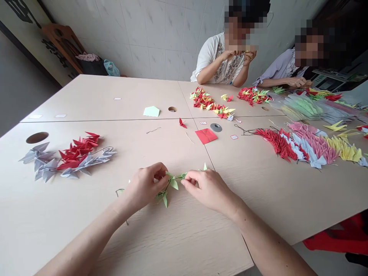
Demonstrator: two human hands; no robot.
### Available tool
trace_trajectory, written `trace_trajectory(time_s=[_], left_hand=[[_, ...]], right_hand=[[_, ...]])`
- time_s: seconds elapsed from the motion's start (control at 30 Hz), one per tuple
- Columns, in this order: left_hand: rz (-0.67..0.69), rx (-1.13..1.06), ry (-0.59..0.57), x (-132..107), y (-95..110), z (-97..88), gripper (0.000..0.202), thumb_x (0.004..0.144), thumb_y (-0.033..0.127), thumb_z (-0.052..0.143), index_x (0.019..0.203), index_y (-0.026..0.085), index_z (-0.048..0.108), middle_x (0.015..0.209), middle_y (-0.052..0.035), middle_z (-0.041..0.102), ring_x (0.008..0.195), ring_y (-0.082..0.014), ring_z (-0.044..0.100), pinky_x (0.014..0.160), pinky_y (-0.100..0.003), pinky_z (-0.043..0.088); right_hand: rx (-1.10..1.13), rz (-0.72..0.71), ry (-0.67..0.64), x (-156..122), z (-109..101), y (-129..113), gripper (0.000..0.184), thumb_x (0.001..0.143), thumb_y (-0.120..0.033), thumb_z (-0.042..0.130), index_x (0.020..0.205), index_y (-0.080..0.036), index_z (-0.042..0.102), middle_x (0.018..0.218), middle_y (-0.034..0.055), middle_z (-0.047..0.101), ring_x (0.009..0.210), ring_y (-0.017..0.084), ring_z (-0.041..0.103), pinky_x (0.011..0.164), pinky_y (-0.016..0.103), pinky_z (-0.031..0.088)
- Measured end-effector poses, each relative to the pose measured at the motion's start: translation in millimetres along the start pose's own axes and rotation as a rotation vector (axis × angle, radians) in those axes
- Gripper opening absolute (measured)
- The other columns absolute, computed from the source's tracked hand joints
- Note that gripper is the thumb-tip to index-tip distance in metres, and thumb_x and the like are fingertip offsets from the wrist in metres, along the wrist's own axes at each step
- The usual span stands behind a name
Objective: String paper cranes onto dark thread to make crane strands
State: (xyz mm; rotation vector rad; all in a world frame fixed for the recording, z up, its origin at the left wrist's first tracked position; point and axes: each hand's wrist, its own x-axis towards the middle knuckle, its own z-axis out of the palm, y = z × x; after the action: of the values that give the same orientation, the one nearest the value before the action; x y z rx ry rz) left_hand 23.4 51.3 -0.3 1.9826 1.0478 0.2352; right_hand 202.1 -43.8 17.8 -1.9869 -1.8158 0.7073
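we note, lower ctr of frame: l. hand (147,183) & r. hand (209,188), fingertips pinched on one light-green pointed folded-paper garland (174,183), prob. steadying the stretch between.

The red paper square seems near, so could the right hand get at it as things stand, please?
Probably yes: the red paper square lies uncovered beyond the right hand, with only a green paper tip showing between them, though the fingers would likely have to release the green paper string first.
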Motion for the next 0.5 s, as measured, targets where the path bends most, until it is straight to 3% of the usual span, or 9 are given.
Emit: trace_trajectory(time_s=[0.13, 0.3, 0.5], left_hand=[[-0.036, -0.182, -0.059, -0.5, -0.3, -3.4, 0.018, 0.082, 0.037, 0.054, 0.076, 0.02, 0.055, 0.062, 0.0028, 0.059, 0.056, -0.0111, 0.046, 0.052, -0.023, 0.035], [-0.02, -0.357, -0.133, 1.1, -2.0, -2.0, 0.019, 0.082, 0.037, 0.057, 0.078, 0.018, 0.054, 0.065, 0.0016, 0.058, 0.058, -0.0106, 0.047, 0.053, -0.023, 0.035], [-0.004, -0.438, -0.161, 3.6, -3.4, -3.8, 0.02, 0.082, 0.037, 0.059, 0.082, 0.018, 0.053, 0.064, 0.0024, 0.056, 0.056, -0.0098, 0.047, 0.052, -0.023, 0.034]], right_hand=[[0.256, 0.027, -0.138, -0.4, 3.7, -1.4, 0.043, 0.09, -0.052, 0.05, 0.064, -0.018, 0.055, 0.058, -0.0016, 0.063, 0.049, 0.008, 0.048, 0.051, 0.022, 0.031], [0.479, 0.106, -0.222, 5.8, 12.1, 8.3, 0.025, 0.091, -0.04, 0.051, 0.081, -0.019, 0.06, 0.074, -0.0004, 0.071, 0.047, 0.007, 0.046, 0.045, 0.02, 0.034], [0.568, 0.064, -0.259, 7.8, 13.7, 11.7, 0.022, 0.092, -0.036, 0.05, 0.084, -0.018, 0.06, 0.079, 0.0016, 0.071, 0.049, 0.007, 0.049, 0.047, 0.02, 0.038]])
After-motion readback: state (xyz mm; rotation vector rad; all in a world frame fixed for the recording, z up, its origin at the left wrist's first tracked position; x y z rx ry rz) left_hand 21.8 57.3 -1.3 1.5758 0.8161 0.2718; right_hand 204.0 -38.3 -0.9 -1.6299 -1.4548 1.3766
